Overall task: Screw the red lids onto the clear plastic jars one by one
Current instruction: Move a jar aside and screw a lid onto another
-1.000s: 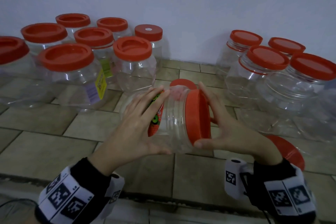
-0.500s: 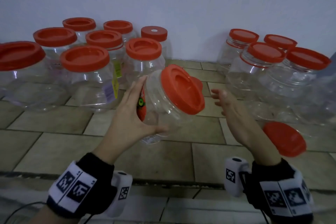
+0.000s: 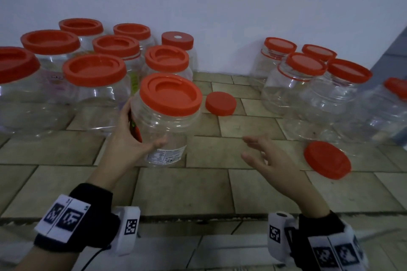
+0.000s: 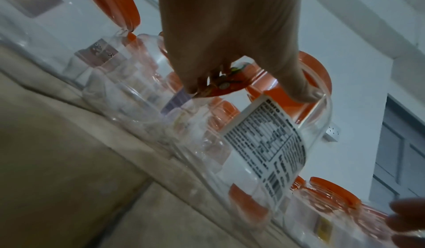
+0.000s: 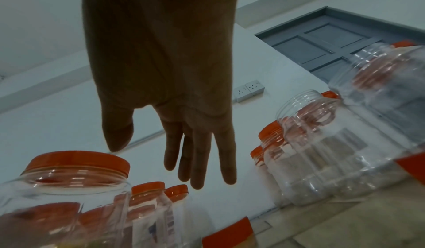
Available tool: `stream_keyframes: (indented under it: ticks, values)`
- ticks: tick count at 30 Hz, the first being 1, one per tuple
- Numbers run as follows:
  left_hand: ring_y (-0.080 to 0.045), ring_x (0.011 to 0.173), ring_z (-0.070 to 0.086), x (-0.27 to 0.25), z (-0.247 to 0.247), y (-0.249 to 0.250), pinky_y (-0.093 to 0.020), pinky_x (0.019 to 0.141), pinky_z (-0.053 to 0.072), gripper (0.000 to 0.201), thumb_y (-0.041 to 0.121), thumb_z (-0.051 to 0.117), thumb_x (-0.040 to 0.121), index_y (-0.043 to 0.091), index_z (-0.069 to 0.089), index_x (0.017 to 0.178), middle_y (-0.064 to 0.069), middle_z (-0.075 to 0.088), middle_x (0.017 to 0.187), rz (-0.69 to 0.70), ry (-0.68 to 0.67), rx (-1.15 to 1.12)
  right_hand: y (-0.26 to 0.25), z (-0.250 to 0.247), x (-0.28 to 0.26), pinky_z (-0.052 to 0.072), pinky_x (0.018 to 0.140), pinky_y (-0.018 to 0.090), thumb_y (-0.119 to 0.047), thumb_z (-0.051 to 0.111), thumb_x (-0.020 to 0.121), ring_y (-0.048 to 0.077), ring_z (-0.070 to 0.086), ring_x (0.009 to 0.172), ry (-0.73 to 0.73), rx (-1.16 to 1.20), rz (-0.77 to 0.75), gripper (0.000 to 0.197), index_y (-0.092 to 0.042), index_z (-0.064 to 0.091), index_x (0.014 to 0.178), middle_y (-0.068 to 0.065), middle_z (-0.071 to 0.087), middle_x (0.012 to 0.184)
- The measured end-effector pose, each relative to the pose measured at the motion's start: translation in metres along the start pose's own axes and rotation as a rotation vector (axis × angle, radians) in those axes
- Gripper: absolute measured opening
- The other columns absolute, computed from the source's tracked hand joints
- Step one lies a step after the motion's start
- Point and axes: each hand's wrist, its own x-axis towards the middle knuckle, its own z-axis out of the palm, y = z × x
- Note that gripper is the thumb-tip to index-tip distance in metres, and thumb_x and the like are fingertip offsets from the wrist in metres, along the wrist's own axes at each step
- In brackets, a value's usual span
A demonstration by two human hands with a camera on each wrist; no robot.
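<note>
My left hand (image 3: 134,138) grips a clear plastic jar (image 3: 164,136) from its left side, fingers and thumb curled round it (image 4: 239,73). A red lid (image 3: 170,94) sits on the jar's mouth. The jar is upright, its base at the tiled floor; whether it touches I cannot tell. My right hand (image 3: 262,156) hovers to the right of the jar, fingers straight and spread (image 5: 200,153), holding nothing. Two loose red lids lie on the tiles: one (image 3: 220,103) behind the jar, one (image 3: 327,159) right of my right hand.
Several lidded jars (image 3: 94,81) crowd the back left against the white wall. More clear jars (image 3: 295,81) stand at the back right, some with lids, at least one open-mouthed jar (image 5: 322,142) in the right wrist view. A grey door (image 5: 331,41) is at the far right.
The jar was lying sideways between both hands with the right hand on its lid. The right hand has let go and drawn back; the left hand has turned the jar upright and lowered it.
</note>
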Motion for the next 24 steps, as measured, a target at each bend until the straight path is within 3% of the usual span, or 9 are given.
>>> stream_keyframes:
  ticks: [3, 6, 8, 13, 16, 19, 22, 24]
  values:
    - [0.020, 0.116, 0.039, 0.004, -0.001, -0.004, -0.009, 0.094, 0.035, 0.116, 0.059, 0.077, 0.040, 0.039, 0.021, 0.140, 0.036, 0.039, 0.124, 0.009, 0.000, -0.032, 0.007, 0.002, -0.001, 0.035, 0.082, 0.006, -0.039, 0.055, 0.088, -0.001, 0.047, 0.115, -0.028, -0.020, 0.011, 0.037, -0.026, 0.053, 0.123, -0.012, 0.051, 0.124]
    - [0.002, 0.127, 0.039, 0.008, 0.000, -0.005, -0.030, 0.107, 0.035, 0.121, 0.063, 0.079, 0.041, 0.033, 0.021, 0.143, 0.018, 0.042, 0.138, 0.009, 0.017, -0.029, 0.014, 0.002, -0.001, 0.035, 0.085, 0.009, -0.042, 0.054, 0.086, 0.001, 0.048, 0.115, -0.017, -0.034, 0.003, 0.039, -0.026, 0.055, 0.121, -0.012, 0.052, 0.121]
    - [-0.006, 0.131, 0.038, 0.011, 0.001, -0.005, -0.040, 0.109, 0.034, 0.122, 0.069, 0.078, 0.041, 0.033, 0.022, 0.143, 0.012, 0.040, 0.143, 0.024, 0.036, 0.000, 0.017, 0.000, -0.002, 0.036, 0.087, 0.012, -0.045, 0.053, 0.084, 0.002, 0.049, 0.114, 0.000, -0.030, -0.003, 0.040, -0.027, 0.055, 0.120, -0.012, 0.053, 0.120]
    - [-0.018, 0.132, 0.038, 0.018, 0.000, -0.010, -0.049, 0.105, 0.038, 0.119, 0.077, 0.072, 0.042, 0.029, 0.025, 0.141, -0.001, 0.040, 0.142, 0.038, 0.086, 0.158, 0.020, -0.009, -0.001, 0.037, 0.089, 0.016, -0.033, 0.058, 0.088, 0.002, 0.049, 0.112, 0.016, -0.040, -0.012, 0.032, -0.024, 0.057, 0.118, -0.013, 0.052, 0.115]
    - [-0.022, 0.129, 0.041, 0.022, -0.001, -0.020, -0.049, 0.102, 0.040, 0.122, 0.079, 0.071, 0.041, 0.025, 0.026, 0.140, -0.007, 0.044, 0.138, -0.001, 0.094, 0.174, 0.025, -0.022, 0.005, 0.034, 0.087, 0.012, -0.030, 0.060, 0.087, 0.002, 0.048, 0.109, 0.046, -0.074, -0.042, 0.033, -0.024, 0.057, 0.119, -0.013, 0.051, 0.114]
    - [-0.024, 0.127, 0.043, 0.024, 0.000, -0.025, -0.049, 0.102, 0.041, 0.121, 0.077, 0.074, 0.041, 0.021, 0.028, 0.139, -0.009, 0.046, 0.136, -0.029, 0.108, 0.204, 0.036, -0.050, 0.018, 0.034, 0.090, 0.020, -0.023, 0.064, 0.085, 0.008, 0.047, 0.107, 0.181, -0.158, -0.068, 0.038, -0.017, 0.056, 0.122, -0.003, 0.050, 0.116]
    - [-0.021, 0.127, 0.045, 0.024, 0.000, -0.023, -0.047, 0.102, 0.041, 0.116, 0.070, 0.078, 0.046, 0.023, 0.028, 0.139, -0.005, 0.047, 0.137, -0.049, 0.097, 0.205, 0.050, -0.084, 0.036, 0.025, 0.092, 0.015, -0.011, 0.066, 0.085, 0.018, 0.044, 0.115, 0.386, -0.270, -0.080, 0.046, -0.009, 0.050, 0.128, 0.010, 0.046, 0.126]
    - [-0.018, 0.124, 0.048, 0.020, 0.004, -0.017, -0.043, 0.102, 0.041, 0.111, 0.065, 0.081, 0.049, 0.017, 0.033, 0.136, -0.003, 0.049, 0.134, -0.038, 0.109, 0.214, 0.060, -0.105, 0.049, 0.019, 0.096, 0.012, -0.006, 0.063, 0.085, 0.024, 0.038, 0.125, 0.494, -0.333, -0.069, 0.052, -0.004, 0.044, 0.133, 0.016, 0.040, 0.136]
